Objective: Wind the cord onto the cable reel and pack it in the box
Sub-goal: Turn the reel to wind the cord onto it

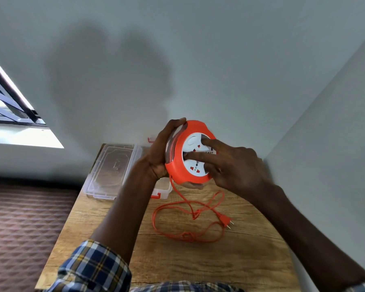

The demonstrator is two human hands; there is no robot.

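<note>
Head: cable reel (180, 163) face toward camera

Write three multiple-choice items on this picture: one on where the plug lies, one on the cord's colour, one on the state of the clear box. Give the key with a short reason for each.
1. Where is the plug?
A. On the wooden table, right of the loose cord
B. Inside the box
C. In the left hand

2. What colour is the cord?
A. Black
B. Orange
C. White

3. How is the clear box?
A. Shut and latched
B. Open, its lid lying flat to the left
C. Holding the cable reel

Key: 1 A, the plug rests on the wood with its pins pointing right. 2 B, the loops on the table match the orange rim of the cable reel, which the left hand grips while the right hand lays its fingers on the white face. 3 B, the lid lies spread beside the base.
</note>
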